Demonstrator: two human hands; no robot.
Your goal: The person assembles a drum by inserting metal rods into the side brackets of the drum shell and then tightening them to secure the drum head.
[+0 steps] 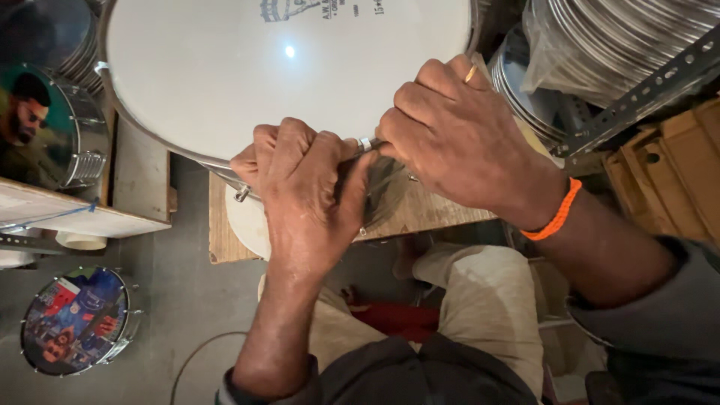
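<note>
While the white drum lies flat with its skin facing up across the upper middle of the frame, both hands meet at its near rim. The left hand has its fingers curled shut around a small metal tool, whose short shaft runs roughly left to right. The right hand closes over the tool's other end, hiding most of it. The wooden surface shows below, and the drum's far edge is cut off.

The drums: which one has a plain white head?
The big drum under both hands; the two small drums at left have colourful picture heads.
</note>
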